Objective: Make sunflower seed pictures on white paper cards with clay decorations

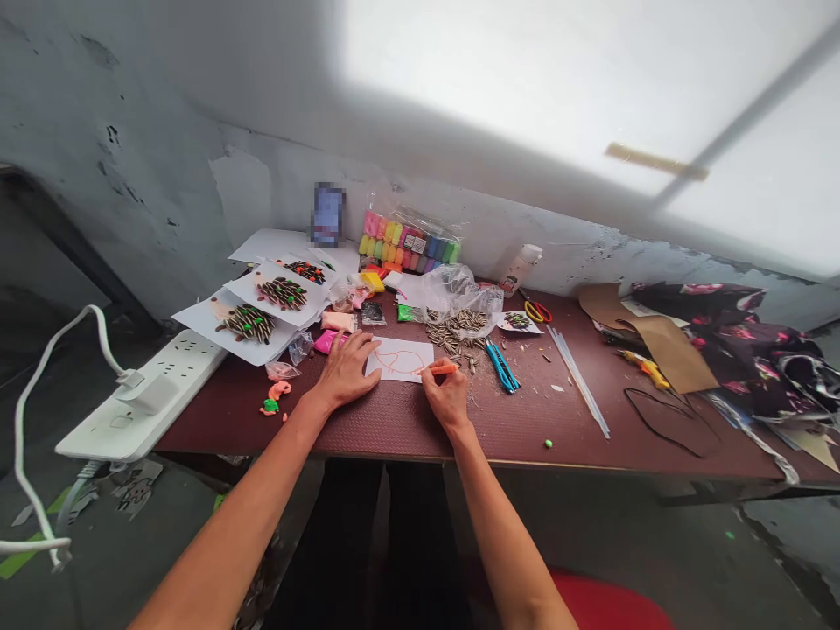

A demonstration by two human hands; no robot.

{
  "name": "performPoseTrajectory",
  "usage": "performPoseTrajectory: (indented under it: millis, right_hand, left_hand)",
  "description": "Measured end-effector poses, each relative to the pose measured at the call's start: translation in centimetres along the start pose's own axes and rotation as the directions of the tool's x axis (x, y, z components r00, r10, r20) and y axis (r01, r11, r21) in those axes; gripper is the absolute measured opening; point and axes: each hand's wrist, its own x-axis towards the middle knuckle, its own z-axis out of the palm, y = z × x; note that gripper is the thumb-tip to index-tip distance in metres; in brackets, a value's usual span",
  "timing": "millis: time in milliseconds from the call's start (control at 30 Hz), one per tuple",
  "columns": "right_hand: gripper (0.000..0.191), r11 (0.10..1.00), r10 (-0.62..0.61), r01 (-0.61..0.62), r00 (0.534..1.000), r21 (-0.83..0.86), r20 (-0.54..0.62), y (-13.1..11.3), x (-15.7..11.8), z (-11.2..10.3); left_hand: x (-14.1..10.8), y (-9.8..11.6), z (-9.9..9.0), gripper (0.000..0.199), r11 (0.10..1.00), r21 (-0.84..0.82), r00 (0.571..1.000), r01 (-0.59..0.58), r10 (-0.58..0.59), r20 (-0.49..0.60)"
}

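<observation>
Blue cutter [502, 367]; seeds [447, 338] near right hand [447, 395]

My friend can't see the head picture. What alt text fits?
Someone's right hand holds an orange pen to white paper with an orange drawing, the left hand resting on the paper's edge. Nearby, seeds and a blue cutter lie on a maroon table.

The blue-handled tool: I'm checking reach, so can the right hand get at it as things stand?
Probably yes: the blue-handled tool lies just right of the right hand, with nothing tall between them. The hand holds an orange pen, which likely needs putting down first.
</observation>
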Motion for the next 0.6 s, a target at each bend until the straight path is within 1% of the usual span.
performPoseTrajectory:
  millis: [167,267,367,433,500,533,600]
  right_hand:
    - [0.020,0.999,0.021,-0.020,0.999,0.032,-0.034,0.2,0.1,0.0]
    - [0.026,0.996,0.039,-0.035,0.998,0.083,-0.045,0.4,0.5,0.0]
    - [0.034,0.994,0.059,-0.054,0.997,0.100,-0.053,0.6,1.3,-0.3]
    - [0.037,0.995,0.081,-0.079,0.996,0.055,-0.031,0.8,2.2,-0.7]
    - [0.037,0.996,0.082,-0.080,0.996,-0.041,0.031,1.1,3.2,-1.3]
    - [0.035,0.991,0.090,-0.084,0.994,-0.102,0.058,1.3,3.7,-1.6]
    - [0.029,0.976,0.115,-0.100,0.991,-0.196,0.071,1.6,4.7,-2.3]
  left_hand:
    - [-0.1,0.3,-0.2,0.051,1.000,-0.005,0.999,-0.028,0.028,-0.030]
    - [-0.1,0.5,-0.5,0.046,0.999,-0.010,0.997,-0.042,0.041,-0.059]
    - [0.0,0.5,-0.8,0.041,1.000,-0.011,0.996,-0.024,0.023,-0.086]
    - [0.1,0.5,-1.0,0.038,1.000,-0.005,0.996,0.007,-0.007,-0.087]
    - [0.2,0.4,-1.1,0.037,0.999,0.004,0.995,0.044,-0.043,-0.085]
    - [0.2,0.4,-1.1,0.037,0.998,0.007,0.994,0.058,-0.057,-0.089]
    - [0.1,0.4,-1.1,0.036,0.997,0.008,0.991,0.075,-0.073,-0.111]
